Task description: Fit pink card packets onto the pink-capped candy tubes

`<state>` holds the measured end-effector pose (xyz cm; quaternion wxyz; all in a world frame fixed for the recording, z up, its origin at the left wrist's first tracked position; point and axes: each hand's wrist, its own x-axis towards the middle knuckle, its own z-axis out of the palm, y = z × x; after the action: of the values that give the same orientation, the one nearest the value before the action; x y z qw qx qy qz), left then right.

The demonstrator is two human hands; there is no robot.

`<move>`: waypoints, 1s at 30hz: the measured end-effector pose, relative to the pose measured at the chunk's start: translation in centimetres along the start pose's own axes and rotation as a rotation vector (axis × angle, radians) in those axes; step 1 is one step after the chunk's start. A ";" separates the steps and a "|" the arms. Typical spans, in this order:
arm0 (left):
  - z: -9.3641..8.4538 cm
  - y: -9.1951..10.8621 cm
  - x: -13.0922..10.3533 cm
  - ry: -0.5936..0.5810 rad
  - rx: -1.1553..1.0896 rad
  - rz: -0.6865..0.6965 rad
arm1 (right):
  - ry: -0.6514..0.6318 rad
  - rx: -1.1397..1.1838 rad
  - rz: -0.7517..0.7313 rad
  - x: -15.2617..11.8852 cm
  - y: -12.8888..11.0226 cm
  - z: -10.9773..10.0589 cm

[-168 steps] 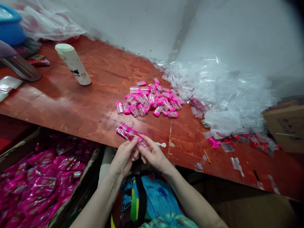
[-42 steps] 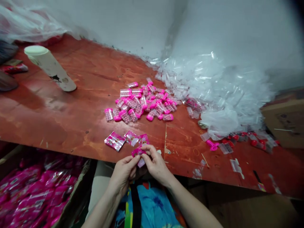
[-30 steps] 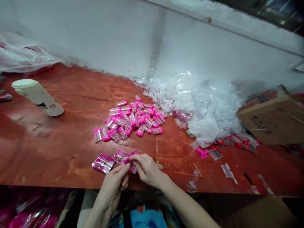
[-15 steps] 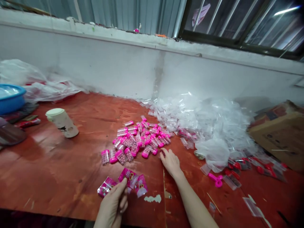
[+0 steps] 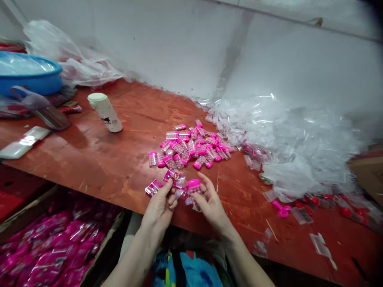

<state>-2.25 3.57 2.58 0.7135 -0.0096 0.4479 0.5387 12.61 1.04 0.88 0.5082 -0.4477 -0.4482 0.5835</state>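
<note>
Since the previous frame, the right hand (image 5: pixel 211 203) has been drawn back from the edge of the tube pile (image 5: pixel 188 149) to just beside the left hand (image 5: pixel 158 207); a pink-capped tube (image 5: pixel 194 186) has been brought with it. The view has also been shifted, with more of the blue basin (image 5: pixel 36 81) shown.

The tube is gripped between right thumb and fingers, cap up, pink beads seen inside. A pink wrapper (image 5: pixel 171 174) is pinched by the left thumb and fingers. The two hands are held apart, over the near edge of the red table (image 5: pixel 134 139). A folded wrapper (image 5: pixel 153 187) is seen on the table, left of the left hand. Another wrapper, partly hidden, is seen between the hands; its contact with the tube cannot be told.

The tube pile is spread just beyond the hands. Clear plastic pieces (image 5: pixel 287 131) are heaped to the right, red-capped tubes (image 5: pixel 318 200) scattered near them. A white bottle (image 5: pixel 110 117) is stood at left, well apart from the hands. Pink packets (image 5: pixel 54 247) are piled in a box below the table, lower left.
</note>
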 end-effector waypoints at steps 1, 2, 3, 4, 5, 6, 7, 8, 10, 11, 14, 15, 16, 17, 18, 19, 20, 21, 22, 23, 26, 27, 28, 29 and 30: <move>-0.1 -0.1 0.0 -0.002 -0.009 -0.010 | -0.006 0.032 0.002 -0.3 0.0 0.8; -0.2 -0.2 0.0 -0.006 -0.014 -0.017 | 0.000 0.046 0.000 -0.4 0.0 1.3; -0.3 -0.4 0.0 -0.008 -0.017 -0.022 | 0.018 0.046 -0.002 -0.4 0.1 1.7; -0.4 -0.4 0.0 -0.008 -0.015 -0.027 | 0.041 0.038 -0.004 -0.4 0.1 2.0; -0.5 -0.5 -0.1 -0.010 -0.012 -0.030 | 0.058 0.022 -0.003 -0.3 0.2 2.1; -0.5 -0.6 -0.1 -0.015 -0.007 -0.030 | 0.067 0.007 -0.001 -0.3 0.2 2.2; -0.6 -0.6 -0.2 -0.023 -0.003 -0.025 | 0.067 -0.003 0.003 -0.3 0.3 2.2; -0.6 -0.7 -0.3 -0.035 0.001 -0.014 | 0.059 -0.004 0.012 -0.3 0.3 2.2; -0.7 -0.8 -0.6 -0.074 0.014 0.012 | 0.031 0.014 0.043 -0.4 0.4 2.1; -0.7 -0.8 -0.7 -0.099 0.031 0.022 | 0.017 0.030 0.061 -0.5 0.4 2.0; -0.9 -1.1 -1.0 -0.185 0.157 0.026 | -0.033 0.062 0.092 -0.9 0.6 1.9; -0.9 -1.2 -1.1 -0.213 0.216 0.021 | -0.053 0.071 0.093 -1.0 0.7 1.9; -1.0 -1.2 -1.1 -0.240 0.269 0.015 | -0.073 0.080 0.096 -1.1 0.8 1.8; -1.2 -1.3 -1.1 -0.264 0.313 0.005 | -0.093 0.096 0.108 -1.2 0.9 1.7; -1.3 -1.3 -1.1 -0.284 0.344 -0.010 | -0.117 0.122 0.132 -1.3 0.9 1.6; -1.4 -1.4 -1.1 -0.300 0.364 -0.028 | -0.145 0.158 0.168 -1.3 0.9 1.4; -1.5 -1.3 -1.1 -0.314 0.375 -0.046 | -0.178 0.196 0.209 -1.3 0.9 1.3; -1.7 -1.3 -1.2 -0.326 0.384 -0.058 | -0.218 0.227 0.249 -1.3 0.9 1.1; -1.8 -1.2 -1.2 -0.339 0.395 -0.068 | -0.251 0.241 0.272 -1.3 0.8 1.0; -1.9 -1.2 -1.3 -0.354 0.408 -0.074 | -0.265 0.228 0.270 -1.3 0.8 1.0; -2.3 -1.1 -1.5 -0.381 0.439 -0.079 | -0.210 0.025 0.136 -1.4 0.6 1.4; -2.3 -1.3 -1.5 -0.377 0.437 -0.075 | -0.183 -0.055 0.083 -1.4 0.6 1.6; -2.4 -1.4 -1.6 -0.363 0.430 -0.067 | -0.160 -0.110 0.045 -1.5 0.6 1.9; -2.5 -1.7 -1.6 -0.340 0.418 -0.053 | -0.140 -0.125 0.031 -1.5 0.7 2.2; -2.6 -1.9 -1.6 -0.313 0.406 -0.039 | -0.126 -0.098 0.050 -1.6 0.8 2.4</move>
<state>-2.44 0.25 1.21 0.7718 0.2085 0.4307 0.4187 10.22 -0.77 0.66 0.4416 -0.4457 -0.4958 0.6004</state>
